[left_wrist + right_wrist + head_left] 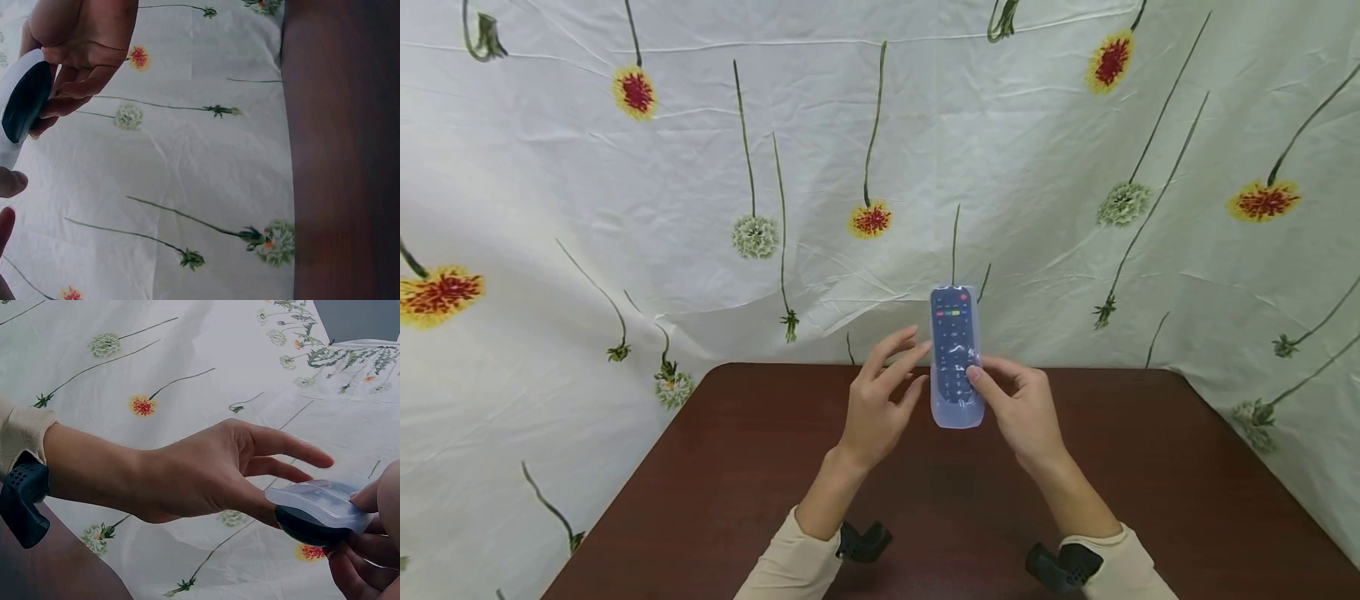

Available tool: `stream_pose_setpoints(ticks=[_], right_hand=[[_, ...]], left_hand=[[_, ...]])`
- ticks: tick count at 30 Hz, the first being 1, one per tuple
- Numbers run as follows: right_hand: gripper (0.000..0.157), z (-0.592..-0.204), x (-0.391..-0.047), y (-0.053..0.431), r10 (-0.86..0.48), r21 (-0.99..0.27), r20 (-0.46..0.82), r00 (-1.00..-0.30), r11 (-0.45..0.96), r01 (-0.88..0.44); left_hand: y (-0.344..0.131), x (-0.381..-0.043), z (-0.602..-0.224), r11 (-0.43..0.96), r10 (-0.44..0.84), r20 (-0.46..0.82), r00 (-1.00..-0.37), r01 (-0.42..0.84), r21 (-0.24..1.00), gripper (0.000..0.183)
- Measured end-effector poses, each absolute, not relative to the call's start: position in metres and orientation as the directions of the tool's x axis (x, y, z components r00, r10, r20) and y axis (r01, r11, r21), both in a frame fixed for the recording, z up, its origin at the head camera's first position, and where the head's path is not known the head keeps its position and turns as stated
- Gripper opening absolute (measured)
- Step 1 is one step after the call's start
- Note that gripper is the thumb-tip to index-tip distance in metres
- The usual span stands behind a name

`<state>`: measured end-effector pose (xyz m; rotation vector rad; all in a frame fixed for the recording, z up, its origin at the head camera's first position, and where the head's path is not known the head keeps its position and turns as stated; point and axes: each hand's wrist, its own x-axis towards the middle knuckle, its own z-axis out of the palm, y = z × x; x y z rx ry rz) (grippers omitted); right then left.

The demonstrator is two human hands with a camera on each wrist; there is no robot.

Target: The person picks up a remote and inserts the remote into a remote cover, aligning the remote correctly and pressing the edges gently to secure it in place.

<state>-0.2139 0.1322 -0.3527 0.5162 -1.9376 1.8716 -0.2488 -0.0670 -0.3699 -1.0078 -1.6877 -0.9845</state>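
Observation:
A dark remote control (953, 346) with small coloured buttons stands upright above the far part of the table, with a translucent cover (957, 415) around it. My right hand (1026, 412) holds it by the lower right side, thumb on the front and fingers behind. On the other side, my left hand (876, 408) is raised with spread, slightly bent fingers near its left edge. In the right wrist view the left thumb (256, 503) reaches the cover's end; contact cannot be told. The left wrist view shows the remote's dark end (28, 100) beside the right fingers.
The dark brown table (760, 467) has its far edge just below the hands. Behind it hangs a white cloth (685, 167) printed with flowers. A black device (862, 542) sits on the left wrist, and another black device (1063, 568) on the right.

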Motion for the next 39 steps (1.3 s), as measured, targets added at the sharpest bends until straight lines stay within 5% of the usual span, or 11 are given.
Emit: stream_pose_setpoints(ticks=[4,9,17,26,32,39], right_hand=[[0.023,-0.353,-0.213,0.131,-0.033,-0.853,0.520,-0.854,0.041,-0.521],[0.023,-0.355,-0.213,0.130,-0.084,-0.857,0.510,-0.856,0.031,-0.514],[0.025,-0.356,-0.212,0.131,-0.087,-0.854,0.513,-0.854,0.044,-0.518],[0.032,-0.356,-0.213,0.130,0.011,-0.776,0.629,-0.777,0.052,-0.628],[0.024,-0.355,-0.214,0.136,-0.081,-0.736,0.670,-0.738,0.059,-0.675],[0.034,-0.355,-0.216,0.144,-0.189,-0.671,0.716,-0.672,0.078,-0.737]], left_hand=[[-0.068,-0.248,-0.369,0.407,0.260,0.954,-0.150,0.913,0.033,0.042],[-0.070,-0.246,-0.366,0.423,0.303,0.948,-0.097,0.905,-0.043,0.036],[-0.073,-0.245,-0.363,0.410,0.297,0.951,-0.091,0.911,-0.041,0.036],[-0.073,-0.248,-0.366,0.404,0.303,0.949,-0.090,0.914,-0.043,0.034],[-0.073,-0.248,-0.366,0.382,0.303,0.948,-0.094,0.924,-0.031,0.035],[-0.074,-0.248,-0.366,0.327,0.287,0.953,-0.102,0.945,0.002,0.034]])
